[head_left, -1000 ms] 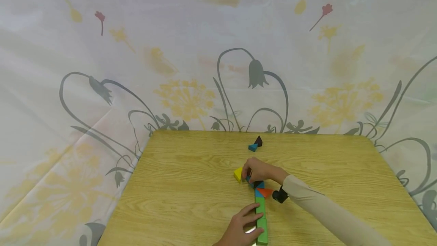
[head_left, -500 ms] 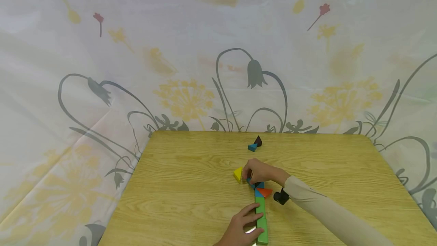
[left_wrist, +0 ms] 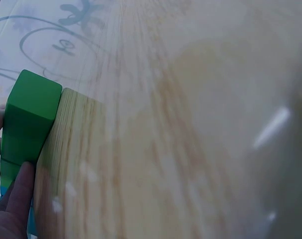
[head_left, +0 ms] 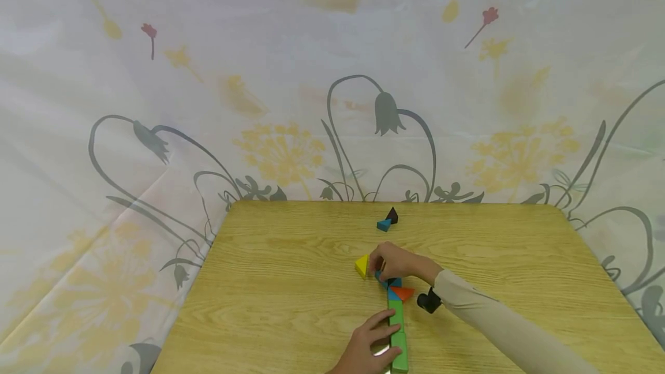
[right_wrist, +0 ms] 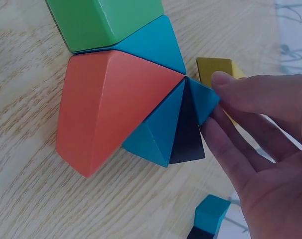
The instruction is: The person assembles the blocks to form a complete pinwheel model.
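In the head view my left hand (head_left: 366, 342) grips the row of green blocks (head_left: 399, 351), fingers and thumb on its sides. The left wrist view shows the thumb (left_wrist: 22, 191) on one face of the green block (left_wrist: 31, 114), fingertips opposite. My right hand (head_left: 397, 260) pinches a small blue wedge (right_wrist: 203, 98) between thumb and fingers. That wedge touches a black wedge (right_wrist: 187, 132), which lies against another blue wedge (right_wrist: 158, 132). Beside these sits a red wedge (right_wrist: 116, 104), and a further blue wedge (right_wrist: 151, 45) meets the green block (right_wrist: 108, 20).
A yellow wedge (head_left: 362, 266) lies just left of the right hand. Farther back, a loose blue wedge (head_left: 384, 224) and a black wedge (head_left: 392, 216) rest on the wooden tabletop (head_left: 280, 281). A black device (head_left: 429, 300) hangs at the right cuff. Printed fabric rises behind the table.
My right wrist and cuff have shifted very slightly, with the fingers still at the blue wedge. The left hand and green blocks stay in place.
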Available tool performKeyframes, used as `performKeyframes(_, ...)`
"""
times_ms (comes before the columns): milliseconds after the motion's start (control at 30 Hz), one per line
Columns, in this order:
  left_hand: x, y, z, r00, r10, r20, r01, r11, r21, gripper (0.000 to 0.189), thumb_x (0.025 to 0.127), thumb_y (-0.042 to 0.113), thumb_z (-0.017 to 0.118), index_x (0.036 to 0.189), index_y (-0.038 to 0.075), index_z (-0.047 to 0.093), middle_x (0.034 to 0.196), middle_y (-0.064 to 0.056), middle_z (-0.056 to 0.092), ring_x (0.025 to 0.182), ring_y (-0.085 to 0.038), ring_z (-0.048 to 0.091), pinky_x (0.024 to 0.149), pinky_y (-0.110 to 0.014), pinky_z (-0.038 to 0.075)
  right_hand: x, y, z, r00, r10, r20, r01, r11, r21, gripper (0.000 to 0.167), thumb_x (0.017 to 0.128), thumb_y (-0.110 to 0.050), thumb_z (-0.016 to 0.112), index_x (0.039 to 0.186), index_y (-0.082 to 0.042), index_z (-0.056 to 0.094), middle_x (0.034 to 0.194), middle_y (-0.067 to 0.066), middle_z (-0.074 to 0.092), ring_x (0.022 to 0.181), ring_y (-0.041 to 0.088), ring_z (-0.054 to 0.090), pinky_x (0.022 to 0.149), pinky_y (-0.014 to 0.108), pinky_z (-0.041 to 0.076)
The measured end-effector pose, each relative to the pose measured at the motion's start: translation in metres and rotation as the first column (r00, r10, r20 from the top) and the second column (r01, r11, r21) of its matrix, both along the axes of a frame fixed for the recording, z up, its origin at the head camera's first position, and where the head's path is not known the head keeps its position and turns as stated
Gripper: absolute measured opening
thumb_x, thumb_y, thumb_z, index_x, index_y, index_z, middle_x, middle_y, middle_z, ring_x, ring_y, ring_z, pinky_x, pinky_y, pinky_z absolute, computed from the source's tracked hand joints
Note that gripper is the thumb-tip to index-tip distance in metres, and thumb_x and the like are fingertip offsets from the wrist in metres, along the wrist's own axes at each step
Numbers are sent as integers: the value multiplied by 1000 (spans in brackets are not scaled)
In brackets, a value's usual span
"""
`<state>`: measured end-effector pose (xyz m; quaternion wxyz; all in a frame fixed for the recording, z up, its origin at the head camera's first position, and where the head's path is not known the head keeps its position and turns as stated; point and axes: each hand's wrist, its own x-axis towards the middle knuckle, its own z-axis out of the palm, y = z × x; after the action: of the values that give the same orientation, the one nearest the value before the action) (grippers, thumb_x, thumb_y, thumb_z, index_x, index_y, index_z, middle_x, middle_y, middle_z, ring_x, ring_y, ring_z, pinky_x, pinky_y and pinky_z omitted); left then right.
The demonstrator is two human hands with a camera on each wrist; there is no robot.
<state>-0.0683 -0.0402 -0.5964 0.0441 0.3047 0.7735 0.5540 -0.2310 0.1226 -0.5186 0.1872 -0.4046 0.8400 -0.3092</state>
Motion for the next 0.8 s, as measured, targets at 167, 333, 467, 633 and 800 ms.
performKeyframes(167,0,0,0,1000,0,1,0,1000,4,39,94,27,61,128,8,60,142,-7,44,129,-22,43,95,-28,46,-1,2,1,1000,-24,-4,24,998,-49,18,75,9,71,89,-2,69,87,7,65,81,20,61,69,25,53)
performKeyframes(333,0,0,0,1000,-5,28,4,1000,22,39,93,26,62,128,8,60,142,-7,44,129,-23,43,94,-26,46,-2,2,0,998,-46,-30,43,994,-102,17,78,5,72,92,-1,66,92,9,63,84,24,62,73,28,54)
performKeyframes(467,0,1,-1,996,-27,85,22,998,61,39,94,25,61,128,7,59,143,-7,42,129,-23,43,91,-22,47,-3,1,-1,997,-79,-24,76,991,-113,22,80,2,71,102,0,65,101,13,61,91,30,60,76,34,54)
performKeyframes(633,0,1,0,995,-25,97,19,998,57,39,94,26,61,129,8,60,143,-7,42,129,-23,43,91,-21,47,-5,-5,-5,991,-134,-28,130,986,-103,31,82,-2,71,112,1,62,111,12,59,101,34,56,81,40,53)
performKeyframes(800,1,1,0,991,-28,130,19,998,64,40,93,27,62,129,9,59,144,-6,41,129,-21,41,90,-20,47,-6,-13,-10,989,-142,-46,135,982,-131,29,80,-2,73,108,2,65,107,11,61,100,33,56,80,41,53)
